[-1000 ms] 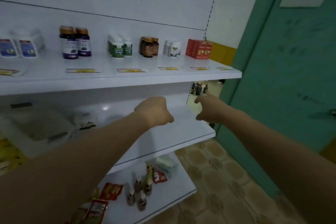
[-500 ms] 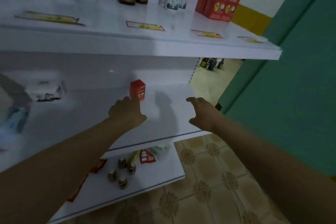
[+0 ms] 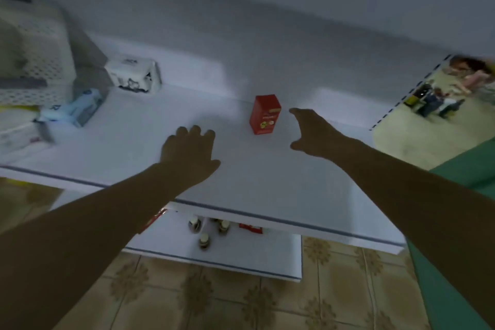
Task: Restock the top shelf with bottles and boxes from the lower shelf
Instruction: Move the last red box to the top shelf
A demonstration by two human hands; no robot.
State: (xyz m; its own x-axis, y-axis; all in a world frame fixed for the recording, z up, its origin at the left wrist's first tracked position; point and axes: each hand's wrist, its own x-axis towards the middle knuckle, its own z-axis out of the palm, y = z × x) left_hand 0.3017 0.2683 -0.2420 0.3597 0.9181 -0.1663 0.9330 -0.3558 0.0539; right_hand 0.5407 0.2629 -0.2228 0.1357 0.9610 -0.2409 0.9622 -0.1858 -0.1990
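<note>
The red box (image 3: pixel 265 114) stands upright near the back of the lower shelf (image 3: pixel 267 190). It looks light, stiff and easily tipped; grasp its side faces. The right hand (image 3: pixel 312 133) hovers beside it, spread wide, empty. The left hand (image 3: pixel 190 153) is relaxed, empty.

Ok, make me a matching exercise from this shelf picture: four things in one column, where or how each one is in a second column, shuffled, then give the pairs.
1. red box
2. small bottles
3. white basket
4. left hand

A. on the lowest shelf
B. far left of the middle shelf
C. open, left of the red box
D. upright, just left of the right hand

Pairs: 1-D, 2-A, 3-B, 4-C
</note>
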